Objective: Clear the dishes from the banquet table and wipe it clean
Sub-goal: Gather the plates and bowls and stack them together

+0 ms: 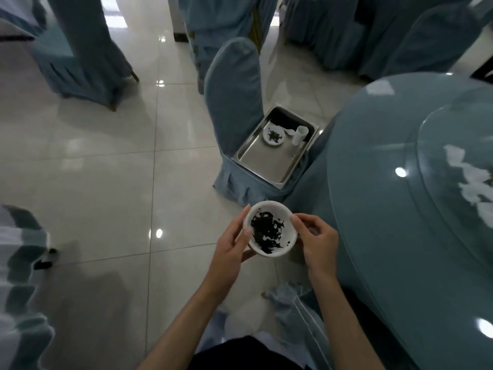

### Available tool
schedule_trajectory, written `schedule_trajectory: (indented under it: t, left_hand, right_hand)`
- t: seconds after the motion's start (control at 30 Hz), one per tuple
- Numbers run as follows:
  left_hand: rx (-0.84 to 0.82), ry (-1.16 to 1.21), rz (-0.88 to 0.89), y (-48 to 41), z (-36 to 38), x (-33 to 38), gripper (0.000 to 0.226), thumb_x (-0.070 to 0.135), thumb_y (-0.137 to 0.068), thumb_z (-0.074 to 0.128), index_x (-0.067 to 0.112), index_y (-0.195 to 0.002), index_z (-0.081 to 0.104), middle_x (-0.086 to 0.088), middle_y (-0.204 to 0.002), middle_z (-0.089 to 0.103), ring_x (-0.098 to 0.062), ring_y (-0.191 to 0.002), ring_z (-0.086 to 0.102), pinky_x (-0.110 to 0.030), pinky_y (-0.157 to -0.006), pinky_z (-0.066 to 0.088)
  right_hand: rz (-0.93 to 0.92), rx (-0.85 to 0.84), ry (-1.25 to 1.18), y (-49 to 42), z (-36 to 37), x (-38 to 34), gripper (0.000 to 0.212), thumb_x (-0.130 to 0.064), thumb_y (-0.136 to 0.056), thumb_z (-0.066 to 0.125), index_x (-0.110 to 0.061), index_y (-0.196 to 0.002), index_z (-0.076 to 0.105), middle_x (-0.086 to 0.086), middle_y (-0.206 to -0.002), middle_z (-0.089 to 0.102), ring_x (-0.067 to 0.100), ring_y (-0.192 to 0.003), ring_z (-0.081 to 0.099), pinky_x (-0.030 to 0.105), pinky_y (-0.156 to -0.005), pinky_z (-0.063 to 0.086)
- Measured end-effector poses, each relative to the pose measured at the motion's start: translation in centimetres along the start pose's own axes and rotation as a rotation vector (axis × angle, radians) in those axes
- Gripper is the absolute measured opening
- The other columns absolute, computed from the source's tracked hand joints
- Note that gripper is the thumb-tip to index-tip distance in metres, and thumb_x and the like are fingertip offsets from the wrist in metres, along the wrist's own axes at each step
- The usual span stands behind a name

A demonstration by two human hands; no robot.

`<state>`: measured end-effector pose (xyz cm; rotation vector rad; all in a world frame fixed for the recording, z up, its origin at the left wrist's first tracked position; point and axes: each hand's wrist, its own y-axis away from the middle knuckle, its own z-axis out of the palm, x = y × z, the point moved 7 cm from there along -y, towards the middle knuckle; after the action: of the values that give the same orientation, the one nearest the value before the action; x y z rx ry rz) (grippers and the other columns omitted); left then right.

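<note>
I hold the white bowl [288,233] over the floor in front of me, just off the edge of the round desk [373,169] on my right. Dark leftovers are smeared across the inside. My left hand [229,247] cups it from the left, thumb lying over the near rim and the other fingers [246,209] curled round the outside. My right hand [317,241] pinches the opposite rim, thumb on top and the rest bent underneath, though I cannot see how far they reach below. What matters for the next move is where the steel tray [269,161] sits. It lies straight ahead of the bowl, well apart from it and slightly to the right, on the seat of a covered chair [234,102] pushed up beside the desk. Its long axis runs away from me, leaning a little right. A small soiled plate [280,141] and a white cup [300,134] crowd the far end, while the near half shows bare metal. That bare half looks to me like the place to set the bowl. Neither hand is clearly closer to it, so I judge I should step or lean forward and carry the bowl with both, keeping it level so nothing slides out. The chair back rises on the tray's left side, so I would come in from the near end.
</note>
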<state>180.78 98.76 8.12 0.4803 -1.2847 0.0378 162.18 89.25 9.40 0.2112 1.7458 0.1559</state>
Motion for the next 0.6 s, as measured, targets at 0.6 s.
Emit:
schedule_trajectory:
  t: [0.6]
  left_hand:
    - [-0.121,0.003,-0.1,-23.4,1.2,5.5,0.039,0.022,-0.109,0.05,0.032,-0.146,0.056,0.016,-0.132,0.067,-0.007,-0.123,0.064,-0.042,-0.093,0.061]
  right_hand:
    - [0.082,0.129,-0.187,-16.8,6.5,-2.2,0.015,-0.011,-0.094,0.073,-0.02,-0.105,0.078,-0.003,-0.097,0.08,0.013,-0.091,0.076,0.024,-0.074,0.061]
